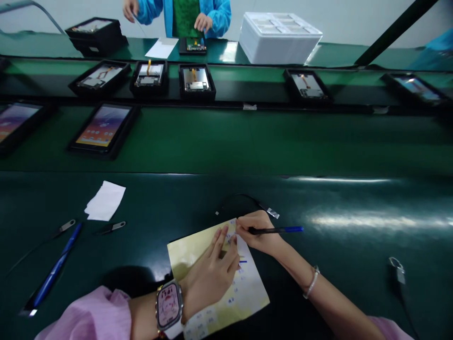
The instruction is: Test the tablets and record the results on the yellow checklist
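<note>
Green conveyor belts (pixel 226 141) run beyond a dark green bench mat (pixel 336 203), and a yellowish paper sheet (pixel 249 295) lies on that mat closest to the person. The right hand (pixel 256 231) grips a blue-and-black pen (pixel 283 230) at the sheet's top edge, its tip hidden by the fingers. The left hand (pixel 210 276) lies open on the sheet, pressing it flat, with a smartwatch (pixel 169 304) on that wrist. Blue marks already show on the sheet; how many of its printed rows remain unmarked is too small to tell. Left of the sheet lie a white paper scrap (pixel 105 200), a blue pen (pixel 56 269) and two small metal-tipped tools (pixel 67 225). A black cable (pixel 237 198) curls just beyond it. Far past the sheet, tablets (pixel 102 130) sit in black trays, near a co-worker's hand (pixel 203 21).
</note>
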Available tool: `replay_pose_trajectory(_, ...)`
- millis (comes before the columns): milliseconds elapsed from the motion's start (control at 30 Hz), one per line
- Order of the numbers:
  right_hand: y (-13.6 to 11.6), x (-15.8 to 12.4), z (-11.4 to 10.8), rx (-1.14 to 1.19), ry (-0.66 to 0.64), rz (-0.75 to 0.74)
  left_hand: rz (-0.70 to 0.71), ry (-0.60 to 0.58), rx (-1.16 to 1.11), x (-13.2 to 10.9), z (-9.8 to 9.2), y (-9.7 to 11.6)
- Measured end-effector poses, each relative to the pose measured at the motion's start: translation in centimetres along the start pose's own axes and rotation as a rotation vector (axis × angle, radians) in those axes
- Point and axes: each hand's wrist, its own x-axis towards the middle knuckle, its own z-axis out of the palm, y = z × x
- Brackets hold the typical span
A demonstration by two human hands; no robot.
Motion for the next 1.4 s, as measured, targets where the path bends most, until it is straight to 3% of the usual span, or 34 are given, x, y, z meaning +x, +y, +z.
replay_pose_trajectory(1400,0.13,-0.01,-0.04,-0.008,0.053,-0.012,-0.009,-0.008,0.003,0.11,-0.36,-0.02)
